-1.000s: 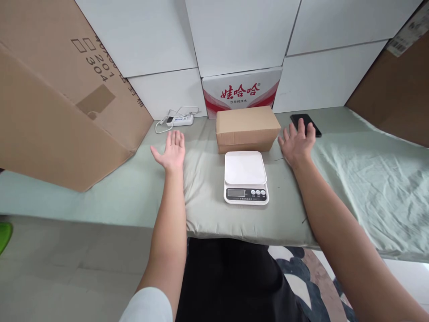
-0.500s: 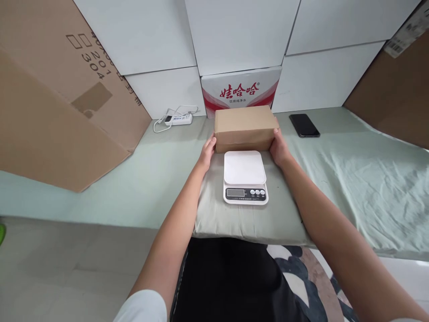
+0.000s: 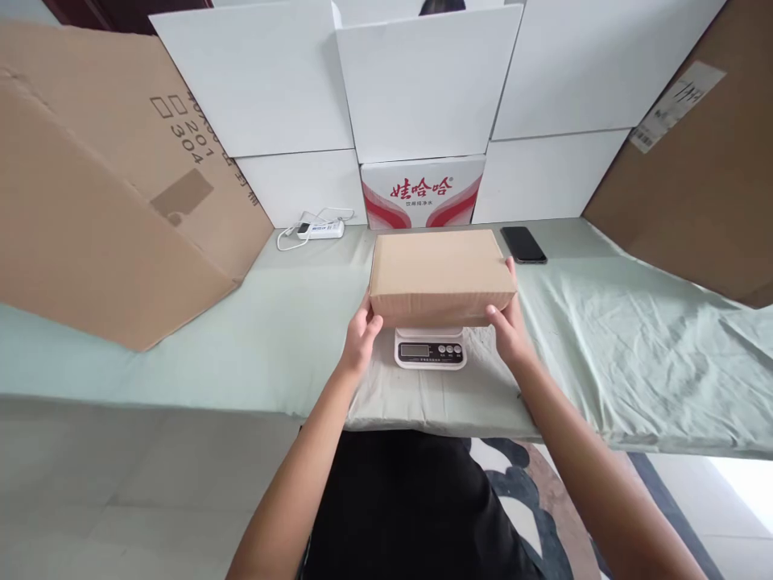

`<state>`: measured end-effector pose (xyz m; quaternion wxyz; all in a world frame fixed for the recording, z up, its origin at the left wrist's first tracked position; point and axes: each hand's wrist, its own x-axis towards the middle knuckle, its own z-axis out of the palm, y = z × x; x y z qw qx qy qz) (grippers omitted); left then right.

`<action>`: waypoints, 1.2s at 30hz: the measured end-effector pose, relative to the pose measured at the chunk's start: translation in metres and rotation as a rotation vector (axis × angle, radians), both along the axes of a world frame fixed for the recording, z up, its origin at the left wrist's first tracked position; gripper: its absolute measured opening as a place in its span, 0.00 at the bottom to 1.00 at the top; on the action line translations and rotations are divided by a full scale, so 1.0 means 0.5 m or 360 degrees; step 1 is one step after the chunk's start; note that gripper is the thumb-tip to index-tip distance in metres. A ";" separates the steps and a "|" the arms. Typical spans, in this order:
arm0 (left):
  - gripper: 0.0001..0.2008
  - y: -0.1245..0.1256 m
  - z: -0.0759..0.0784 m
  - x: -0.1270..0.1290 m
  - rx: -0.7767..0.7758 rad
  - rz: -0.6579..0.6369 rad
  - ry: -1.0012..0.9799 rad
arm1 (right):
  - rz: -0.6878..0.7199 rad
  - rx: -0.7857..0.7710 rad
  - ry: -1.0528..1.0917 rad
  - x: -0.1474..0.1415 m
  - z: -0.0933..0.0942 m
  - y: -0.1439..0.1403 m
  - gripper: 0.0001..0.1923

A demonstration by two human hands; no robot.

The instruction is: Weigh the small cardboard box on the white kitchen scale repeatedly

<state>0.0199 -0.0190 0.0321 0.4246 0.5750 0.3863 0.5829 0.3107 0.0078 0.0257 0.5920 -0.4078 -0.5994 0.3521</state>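
Note:
Between my two hands is a plain brown cardboard box [image 3: 440, 266], long and fairly flat. My left hand [image 3: 361, 334] grips its left end, with the thumb at the front lower corner. Around the right end my right hand [image 3: 507, 318] is closed, thumb on the front face and fingers along the side. Below the box, a white digital kitchen scale [image 3: 431, 354] shows only its front panel with a display and buttons; its weighing plate is mostly hidden. I cannot tell whether the box touches the plate.
A black phone [image 3: 523, 244] lies right of the box on the green cloth [image 3: 290, 322]. At the back left is a white power strip [image 3: 321, 230] with a cable. White boxes [image 3: 423, 89] and a red-printed water carton [image 3: 423, 193] line the back. Large cardboard boxes flank both sides.
Both hands have lifted the cardboard box and brought it toward me, from behind the scale to over its plate. The camera view has tilted upward slightly.

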 end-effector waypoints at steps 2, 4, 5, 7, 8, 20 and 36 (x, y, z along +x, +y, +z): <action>0.39 -0.012 -0.014 0.003 -0.0025 0.0017 -0.0009 | 0.0004 -0.0031 0.0039 0.000 -0.020 -0.009 0.56; 0.38 -0.009 -0.022 0.007 -0.0046 0.0036 -0.0015 | -0.0012 -0.0036 0.0054 -0.003 -0.031 -0.007 0.56; 0.38 -0.005 -0.024 0.008 -0.0056 0.0043 -0.0013 | -0.0023 -0.0037 0.0054 -0.006 -0.033 -0.005 0.56; 0.37 0.005 -0.027 0.010 -0.0061 0.0051 -0.0006 | -0.0047 -0.0029 0.0036 -0.011 -0.034 0.000 0.57; 0.37 0.010 -0.028 0.010 -0.0059 0.0050 -0.0006 | -0.0066 -0.0018 0.0025 -0.013 -0.033 0.001 0.56; 0.39 0.008 -0.039 0.003 -0.0059 0.0058 0.0076 | -0.0184 0.0095 0.0005 -0.013 -0.049 0.012 0.47; 0.45 0.025 -0.065 -0.005 -0.0071 0.0069 0.0090 | -0.0349 0.0133 0.0300 0.009 -0.108 0.048 0.37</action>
